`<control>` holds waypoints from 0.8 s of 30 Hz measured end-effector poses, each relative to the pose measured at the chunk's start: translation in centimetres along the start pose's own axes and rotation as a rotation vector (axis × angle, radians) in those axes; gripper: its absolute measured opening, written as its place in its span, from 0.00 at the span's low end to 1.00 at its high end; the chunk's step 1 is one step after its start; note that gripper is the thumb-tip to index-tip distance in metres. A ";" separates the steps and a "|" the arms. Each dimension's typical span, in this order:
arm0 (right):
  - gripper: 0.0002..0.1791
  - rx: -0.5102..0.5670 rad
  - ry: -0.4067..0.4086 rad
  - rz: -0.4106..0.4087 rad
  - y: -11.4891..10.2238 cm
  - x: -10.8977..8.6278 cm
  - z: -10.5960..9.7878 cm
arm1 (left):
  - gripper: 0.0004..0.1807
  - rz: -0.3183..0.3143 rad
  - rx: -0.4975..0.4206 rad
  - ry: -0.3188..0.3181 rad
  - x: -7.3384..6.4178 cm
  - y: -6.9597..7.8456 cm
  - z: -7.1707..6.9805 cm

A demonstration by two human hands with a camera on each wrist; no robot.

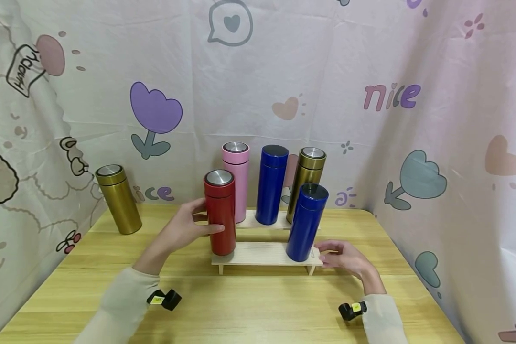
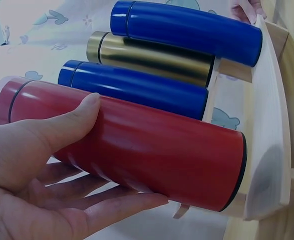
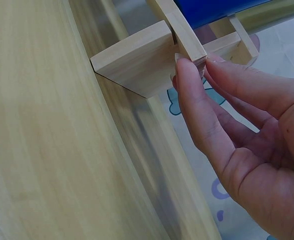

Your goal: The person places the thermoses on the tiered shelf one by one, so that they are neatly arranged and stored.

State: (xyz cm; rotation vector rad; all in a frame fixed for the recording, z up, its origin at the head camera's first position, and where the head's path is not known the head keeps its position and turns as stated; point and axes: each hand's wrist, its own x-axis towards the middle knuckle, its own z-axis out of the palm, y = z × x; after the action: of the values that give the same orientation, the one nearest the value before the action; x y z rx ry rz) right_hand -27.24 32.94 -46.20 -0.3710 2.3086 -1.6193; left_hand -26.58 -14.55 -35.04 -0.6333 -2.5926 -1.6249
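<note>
My left hand (image 1: 185, 226) grips a red thermos bottle (image 1: 220, 215), thumb on one side and fingers round the other. The bottle is upright over the left end of the front step of a wooden shelf (image 1: 258, 253), its base close over the board. In the left wrist view a shadow falls on the board (image 2: 272, 170) beside that base. At the shelf's right end my right hand (image 1: 344, 258) pinches the board's edge between thumb and fingers, as the right wrist view shows. Close to that hand, a blue thermos bottle (image 1: 307, 222) stands on the front step.
On the rear step stand a pink bottle (image 1: 241, 186), another blue bottle (image 1: 272, 186) and a gold bottle (image 1: 306, 184). Another gold bottle (image 1: 119, 199) stands on the wooden table (image 1: 241, 310) at the left. A printed curtain (image 1: 258, 71) hangs behind and at the sides.
</note>
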 end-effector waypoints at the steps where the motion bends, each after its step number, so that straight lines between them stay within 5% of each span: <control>1: 0.29 -0.002 0.001 0.000 0.0 0.0 0.0 | 0.37 -0.002 0.002 0.002 0.1 0.0 0.2; 24: 0.28 -0.010 0.003 0.000 0.1 0.1 0.0 | 0.35 0.042 -0.063 -0.027 1.3 0.7 4.1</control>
State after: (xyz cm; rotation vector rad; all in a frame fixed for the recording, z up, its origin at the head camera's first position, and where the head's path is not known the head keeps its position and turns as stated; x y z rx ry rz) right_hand -27.32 32.97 -46.26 -0.3712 2.3201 -1.6096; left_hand -26.75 -10.27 -36.03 -0.7130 -2.5377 -1.7034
